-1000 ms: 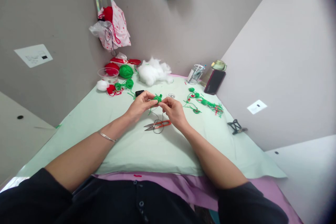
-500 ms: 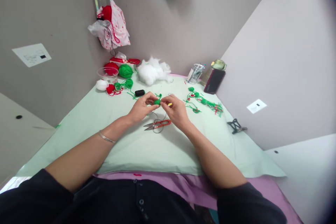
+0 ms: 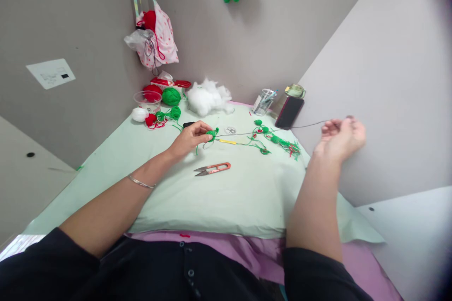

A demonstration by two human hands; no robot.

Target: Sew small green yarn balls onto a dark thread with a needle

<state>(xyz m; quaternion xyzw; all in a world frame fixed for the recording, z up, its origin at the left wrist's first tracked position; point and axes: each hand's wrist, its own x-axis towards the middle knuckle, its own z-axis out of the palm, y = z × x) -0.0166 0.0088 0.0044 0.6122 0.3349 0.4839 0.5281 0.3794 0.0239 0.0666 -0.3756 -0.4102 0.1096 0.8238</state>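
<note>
My left hand [image 3: 185,145] pinches a small green crocheted piece [image 3: 211,135] above the middle of the table. Out to the right, my right hand [image 3: 342,140] is raised with its fingers curled together, gripping a dark thread [image 3: 309,125]. That thread runs taut from the green piece across to the right fingers; whether a needle is in them is too small to tell. Orange-handled thread snips [image 3: 222,166] lie in front of the hands. Just right of the green piece is a thin yellow stick [image 3: 228,141]. Behind my left fingers, a black spool [image 3: 188,124] is partly hidden.
White stuffing [image 3: 208,98] sits at the back, with a green yarn ball [image 3: 171,97] and a plastic tub [image 3: 147,102] to its left. Green crocheted pieces [image 3: 273,138] with loose ends lie right of centre. A phone [image 3: 290,113] leans near a clear cup [image 3: 264,102].
My right hand has swung far out to the right and up, drawing the dark thread straight. Its loops no longer lie over the snips. My left hand stays on the green piece.
</note>
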